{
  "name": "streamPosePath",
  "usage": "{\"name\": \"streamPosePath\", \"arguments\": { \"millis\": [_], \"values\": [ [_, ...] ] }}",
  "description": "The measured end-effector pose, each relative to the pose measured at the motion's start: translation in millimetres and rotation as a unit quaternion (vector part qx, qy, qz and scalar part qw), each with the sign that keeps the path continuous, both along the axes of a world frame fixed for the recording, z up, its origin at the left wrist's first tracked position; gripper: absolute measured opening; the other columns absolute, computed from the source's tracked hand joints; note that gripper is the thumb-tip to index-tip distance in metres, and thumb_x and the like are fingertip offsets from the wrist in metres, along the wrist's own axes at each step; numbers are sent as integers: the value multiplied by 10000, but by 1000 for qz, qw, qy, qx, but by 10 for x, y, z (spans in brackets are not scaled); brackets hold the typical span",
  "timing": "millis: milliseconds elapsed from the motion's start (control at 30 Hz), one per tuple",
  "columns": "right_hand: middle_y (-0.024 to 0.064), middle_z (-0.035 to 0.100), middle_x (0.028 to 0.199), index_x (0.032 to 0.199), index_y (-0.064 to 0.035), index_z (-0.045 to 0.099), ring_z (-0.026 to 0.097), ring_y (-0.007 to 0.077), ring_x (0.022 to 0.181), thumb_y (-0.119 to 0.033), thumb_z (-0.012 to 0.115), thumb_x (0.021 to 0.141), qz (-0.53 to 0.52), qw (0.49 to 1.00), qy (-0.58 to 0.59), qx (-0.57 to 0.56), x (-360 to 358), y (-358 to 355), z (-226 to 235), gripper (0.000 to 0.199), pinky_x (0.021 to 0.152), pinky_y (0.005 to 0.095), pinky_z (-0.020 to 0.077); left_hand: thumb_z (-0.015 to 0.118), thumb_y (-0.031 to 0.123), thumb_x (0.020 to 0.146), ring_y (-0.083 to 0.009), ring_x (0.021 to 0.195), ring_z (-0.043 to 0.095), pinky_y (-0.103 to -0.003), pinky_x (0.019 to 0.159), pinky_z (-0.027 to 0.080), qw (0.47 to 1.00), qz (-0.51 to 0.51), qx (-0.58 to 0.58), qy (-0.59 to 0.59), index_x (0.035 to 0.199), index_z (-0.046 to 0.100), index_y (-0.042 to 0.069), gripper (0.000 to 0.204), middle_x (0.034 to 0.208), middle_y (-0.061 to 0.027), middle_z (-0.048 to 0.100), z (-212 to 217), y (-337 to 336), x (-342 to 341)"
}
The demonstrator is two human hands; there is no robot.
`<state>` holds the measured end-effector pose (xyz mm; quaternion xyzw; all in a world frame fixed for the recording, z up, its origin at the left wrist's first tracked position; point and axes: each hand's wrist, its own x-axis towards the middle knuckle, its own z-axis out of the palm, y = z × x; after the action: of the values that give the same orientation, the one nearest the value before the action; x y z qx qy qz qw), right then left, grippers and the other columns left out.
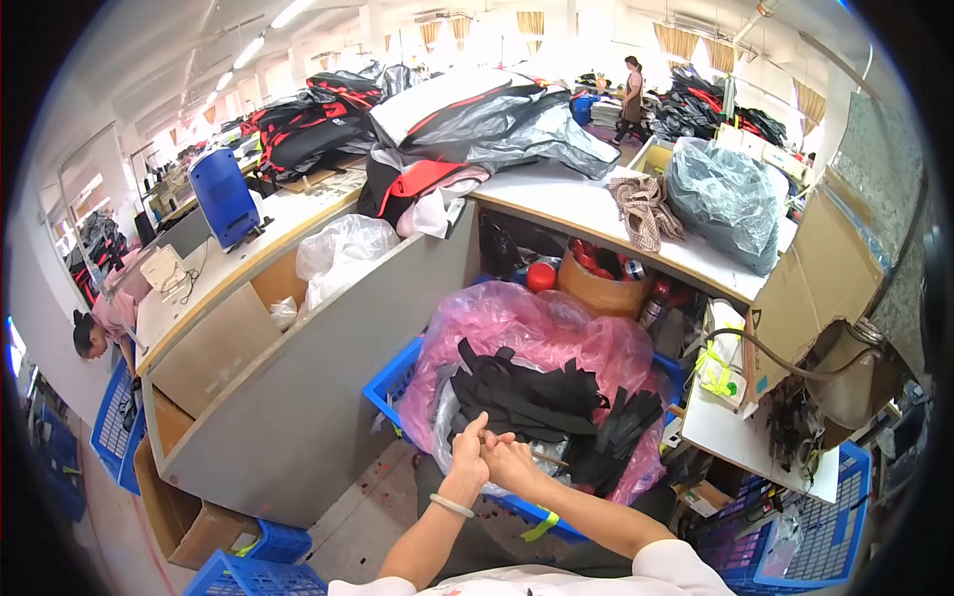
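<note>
My left hand (468, 455), with a pale bangle on the wrist, and my right hand (510, 463) are pressed together in front of me. Both have their fingers closed; whatever is between them is hidden or too small to make out. They hover over the near side of a blue plastic basket (396, 381) lined with pink plastic sheeting (467, 320). Black fabric strips (527, 399) are heaped inside, just beyond my fingers, and more dark strips (628, 429) lie to the right. A thin brownish stick-like piece (550, 459) shows beside my right hand; whether I touch it, I cannot tell.
A grey panel (328, 397) stands at my left. Beyond the basket are a cardboard drum (599, 283) and a white worktable (556, 204) piled with bagged goods. A metal machine part (845, 363) juts in at right. One person (99, 328) bends at far left; another (632, 97) stands behind.
</note>
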<state>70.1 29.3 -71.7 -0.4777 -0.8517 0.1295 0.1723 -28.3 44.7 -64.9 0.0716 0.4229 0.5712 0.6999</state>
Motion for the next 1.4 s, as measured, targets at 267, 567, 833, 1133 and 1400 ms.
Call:
{"name": "streamPosePath", "arguments": {
  "millis": [267,567,833,1133,1400],
  "values": [
    [180,603,660,932,-111,544,609,376,658,-148,563,732,66,993,9,-101,12,-210,338,204,578,499,467,604,296,846,-225,631,595,-400,654,504,984,55,-28,-164,588,423,121,361,548,-48,515,-10,20,-357],
    [168,627,732,903,-63,610,618,350,679,-168,594,719,5,982,119,-144,294,-300,-384,212,601,425,496,616,340,830,-177,465,439,-444,788,460,988,-22,-149,-44,509,355,133,463,457,-22,377,-397,-33,65],
    [124,541,1138,1089,-115,551,522,333,1020,-184,624,739,-207,978,10,-21,1345,124,-1728,364,830,422,452,595,283,830,-296,612,536,-412,656,482,980,83,-172,-63,674,544,2,326,693,-216,584,-712,-4,-452],
    [176,554,775,867,-8,578,566,352,756,-165,596,799,-28,996,55,-61,1121,73,-2001,172,647,434,441,648,481,761,-243,668,607,-408,614,503,955,231,-150,-110,601,478,115,434,620,-60,565,-494,-185,-1056],
    [-58,467,702,976,30,599,400,19,591,-132,531,876,-148,797,460,-363,1395,-809,-461,202,489,178,300,662,420,779,-255,631,601,-392,589,499,911,367,-26,-185,645,470,111,388,611,-57,553,0,188,-1687]
  ]
}}
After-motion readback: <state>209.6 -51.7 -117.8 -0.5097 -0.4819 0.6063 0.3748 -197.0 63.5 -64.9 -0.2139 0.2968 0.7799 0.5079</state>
